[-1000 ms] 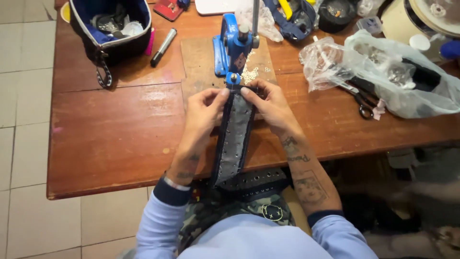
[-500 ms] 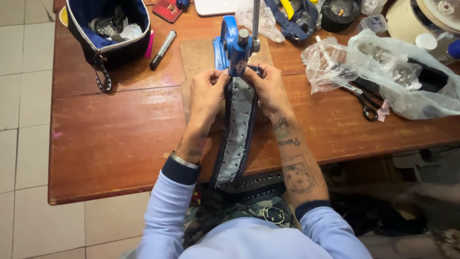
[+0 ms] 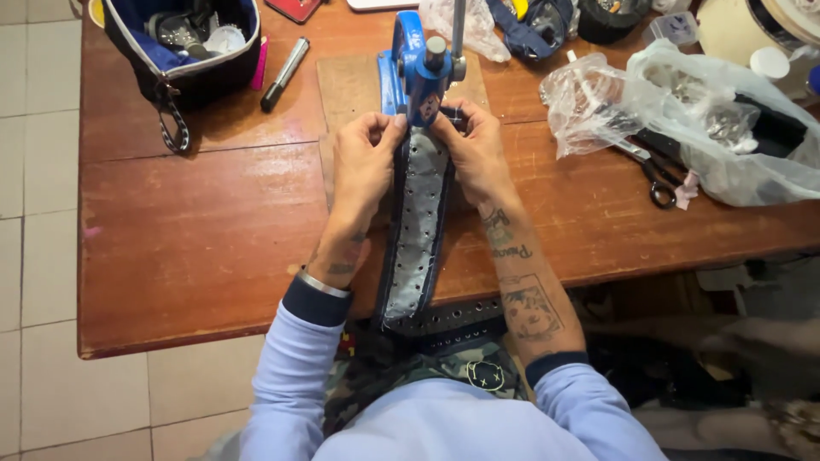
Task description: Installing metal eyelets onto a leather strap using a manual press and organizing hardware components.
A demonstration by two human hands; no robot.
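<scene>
A long grey belt strap [image 3: 417, 230] with dark edges and rows of punched holes runs from my lap up the wooden table [image 3: 196, 248]. Its far end lies under the head of a blue hand press [image 3: 416, 64] that stands on a brown board [image 3: 350, 85]. My left hand [image 3: 363, 166] pinches the strap's left edge by the press. On the right edge, my right hand [image 3: 474, 154] holds the strap the same way, fingertips at the press head.
A dark open pouch [image 3: 184, 43] with small items and a black marker [image 3: 284, 72] sit at the back left. Clear plastic bags [image 3: 683, 119] and black scissors [image 3: 649, 171] lie at the right. The table's front edge is near my lap, tiled floor to the left.
Both hands have pushed the strap forward along the table, bringing its end from in front of the press to under the press head.
</scene>
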